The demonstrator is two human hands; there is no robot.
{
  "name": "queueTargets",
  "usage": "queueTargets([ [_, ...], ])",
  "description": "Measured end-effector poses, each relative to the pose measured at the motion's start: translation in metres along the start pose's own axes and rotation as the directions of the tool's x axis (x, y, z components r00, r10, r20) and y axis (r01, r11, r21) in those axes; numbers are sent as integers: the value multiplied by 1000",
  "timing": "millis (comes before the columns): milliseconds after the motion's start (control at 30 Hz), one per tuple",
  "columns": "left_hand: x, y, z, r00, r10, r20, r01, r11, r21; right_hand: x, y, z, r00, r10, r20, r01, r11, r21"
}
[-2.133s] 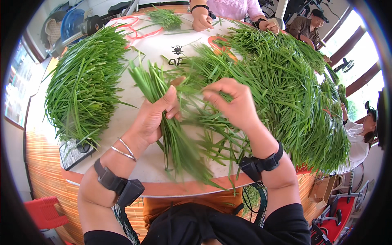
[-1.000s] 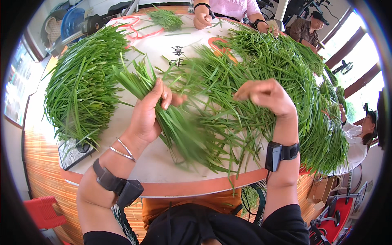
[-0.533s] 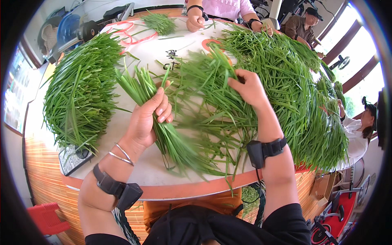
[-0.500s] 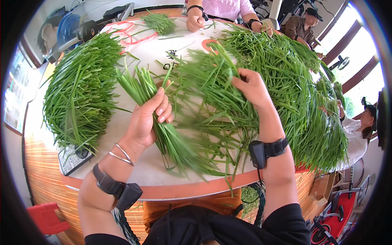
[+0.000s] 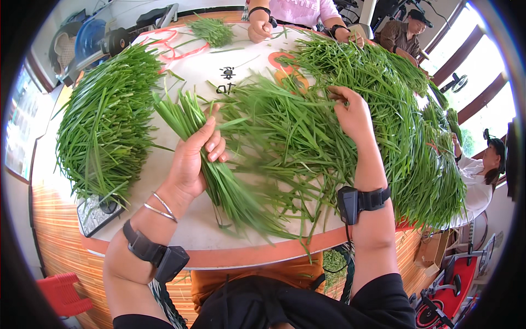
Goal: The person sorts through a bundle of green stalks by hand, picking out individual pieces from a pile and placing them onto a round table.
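Observation:
My left hand [image 5: 196,151] is closed around a bunch of garlic chives [image 5: 227,189]; the cut stalk ends stick out above the fist and the long flat leaves hang down toward the table's near edge. My right hand [image 5: 355,116] is at the right side of a loose spread of chives [image 5: 290,120] in the middle. Its thumb and fingers are bent but apart, and no leaves show clearly between them. Just beyond it rises a big heap of chives [image 5: 394,131] covering the table's right side.
A neat stack of chives [image 5: 109,120] lies at the left, a phone-like flat device [image 5: 101,213] by its near end. The white table [image 5: 192,225] has an orange rim. Red ribbon [image 5: 189,54] and a small chive pile [image 5: 211,32] lie at the back. Several co-workers sit around.
My right hand has moved right and away from the loose chives it was pinching, and those leaves have dropped back. A red-orange mark on the table shows more. My left hand stays nearly in place.

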State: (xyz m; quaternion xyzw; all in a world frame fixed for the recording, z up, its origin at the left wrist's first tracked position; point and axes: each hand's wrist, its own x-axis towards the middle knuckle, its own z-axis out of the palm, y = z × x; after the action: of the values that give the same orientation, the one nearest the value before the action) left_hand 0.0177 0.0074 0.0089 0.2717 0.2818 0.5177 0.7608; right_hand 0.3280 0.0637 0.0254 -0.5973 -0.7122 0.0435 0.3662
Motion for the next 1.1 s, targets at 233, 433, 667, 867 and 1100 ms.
queueTargets([
  [233,2,0,-9,995,2,-99,15,985,172,-7,-51,9,984,173,51,-172,985,-16],
  [433,-1,1,-7,999,27,33,-31,991,131,-12,-36,23,975,-57,214,112,960,-257],
  [667,-3,2,-9,999,-29,40,21,983,184,-4,-40,16,1000,12,8,-11,999,-33],
  [867,-3,0,-6,999,-27,42,21,988,150,-11,-29,42,990,-97,105,125,940,-317],
  [1100,-5,1,0,999,-42,-21,44,990,134,-2,-41,25,952,-56,-300,80,994,70],
])
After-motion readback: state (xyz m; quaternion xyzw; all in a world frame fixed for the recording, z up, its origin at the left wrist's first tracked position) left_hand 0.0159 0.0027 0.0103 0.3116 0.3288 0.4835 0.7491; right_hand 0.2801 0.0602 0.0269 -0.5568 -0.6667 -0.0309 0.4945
